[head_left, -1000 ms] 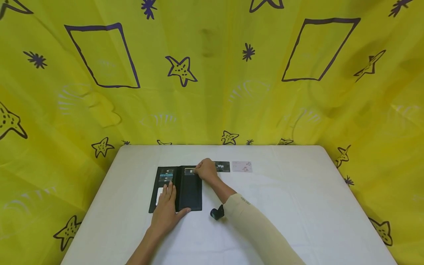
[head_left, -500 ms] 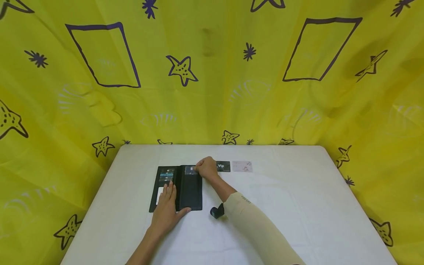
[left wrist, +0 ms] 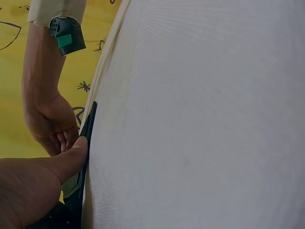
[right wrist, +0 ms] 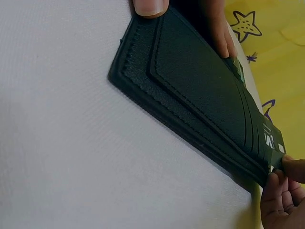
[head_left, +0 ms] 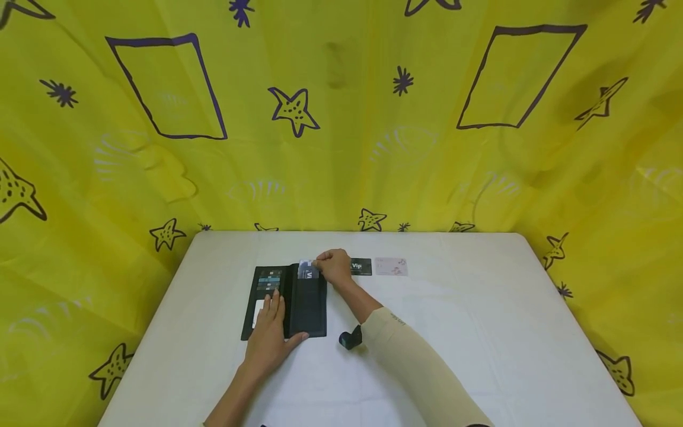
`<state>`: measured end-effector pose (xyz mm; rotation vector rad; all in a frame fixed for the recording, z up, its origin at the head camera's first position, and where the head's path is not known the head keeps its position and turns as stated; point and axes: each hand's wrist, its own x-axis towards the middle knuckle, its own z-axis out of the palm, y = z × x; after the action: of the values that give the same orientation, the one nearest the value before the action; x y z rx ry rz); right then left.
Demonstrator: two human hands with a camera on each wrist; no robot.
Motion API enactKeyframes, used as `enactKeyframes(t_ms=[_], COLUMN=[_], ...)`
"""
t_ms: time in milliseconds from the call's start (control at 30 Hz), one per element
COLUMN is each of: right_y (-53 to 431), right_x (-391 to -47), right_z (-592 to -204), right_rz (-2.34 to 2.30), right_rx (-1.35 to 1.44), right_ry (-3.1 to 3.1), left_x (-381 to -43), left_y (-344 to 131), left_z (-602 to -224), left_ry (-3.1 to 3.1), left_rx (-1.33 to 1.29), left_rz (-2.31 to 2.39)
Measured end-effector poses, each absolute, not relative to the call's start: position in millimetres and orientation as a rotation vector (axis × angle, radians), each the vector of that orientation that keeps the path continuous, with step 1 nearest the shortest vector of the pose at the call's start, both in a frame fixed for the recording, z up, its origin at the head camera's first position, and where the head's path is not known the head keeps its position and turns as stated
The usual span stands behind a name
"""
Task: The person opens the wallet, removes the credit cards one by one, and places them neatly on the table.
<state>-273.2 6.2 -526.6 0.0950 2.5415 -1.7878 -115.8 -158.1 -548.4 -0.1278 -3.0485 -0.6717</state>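
A black bifold wallet (head_left: 308, 308) lies spread open on the table. My left hand (head_left: 268, 339) rests flat on its left half, thumb at the lower edge of the right half; that thumb (right wrist: 150, 6) also shows in the right wrist view. Several cards (head_left: 268, 279) sit in the left half's slots, and a white card (head_left: 258, 309) lies below them, partly covered by my fingers. At the top of the right half, my right hand (head_left: 335, 268) pinches a dark card (head_left: 306, 271) with white lettering between thumb and fingers. The card sticks out above the wallet's edge, its lower part in a slot.
Right of my right hand lie a black "Vip" card (head_left: 361, 267), partly hidden by the hand, and a pale patterned card (head_left: 391, 266). The white table (head_left: 480, 332) extends to both sides. A yellow patterned curtain (head_left: 341, 178) hangs behind it.
The card in my right hand has slid up out of its slot, showing more of its lettering. My right hand has shifted slightly upward with it. The left hand has stayed in place.
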Motion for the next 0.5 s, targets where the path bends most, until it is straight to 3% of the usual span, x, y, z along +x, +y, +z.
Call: enactKeyframes(t_ms=[500], right_y=[3.5], right_x=[-276.9], right_z=[-528.2], right_rz=[-2.064], right_rx=[0.189], right_ry=[2.399], left_x=[-115.4], left_y=[-158.5], left_z=[-548.3], left_ry=[-3.025], left_rx=[-0.147], left_rz=[-0.662])
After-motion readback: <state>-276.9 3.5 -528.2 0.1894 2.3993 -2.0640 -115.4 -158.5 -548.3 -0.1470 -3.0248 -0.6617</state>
